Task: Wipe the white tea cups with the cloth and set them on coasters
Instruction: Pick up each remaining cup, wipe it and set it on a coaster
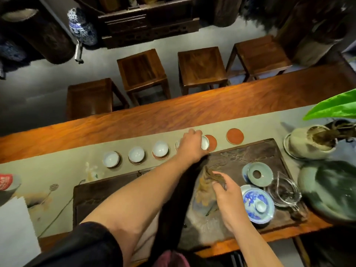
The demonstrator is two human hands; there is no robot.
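- A tea room: a long wooden table (pixel 173 110) with a grey runner (pixel 250 122), four stools (pixel 142 70) on the far side, and a dark tea tray (pixel 250 151) close in.
- The left hand (pixel 190 144) reaches across, fingers curled over a white cup (pixel 204 142), holding it just above or at the edge of an orange coaster (pixel 211 143). I cannot tell whether it touches.
- The right hand (pixel 227 191) hangs back over the tray, pinching the brown cloth (pixel 207 182), which trails down limp and soft.
- Cup count: three stand in a row to the left (pixel 110 159), each seemingly on a coaster, a fourth peeks from under the wrist, and the held one makes five.
- Coasters without a cup: two, one (pixel 235 136) bare and waiting.
- These cups look thin, light, glazed and probably slick, so chipping is the risk; a grip around the rim and wall suits them.
- The cloth should bunch easily anywhere.
- Off right: a blue-patterned lidded bowl (pixel 257 204), a glass pitcher (pixel 283 191) and a potted plant (pixel 312 143).
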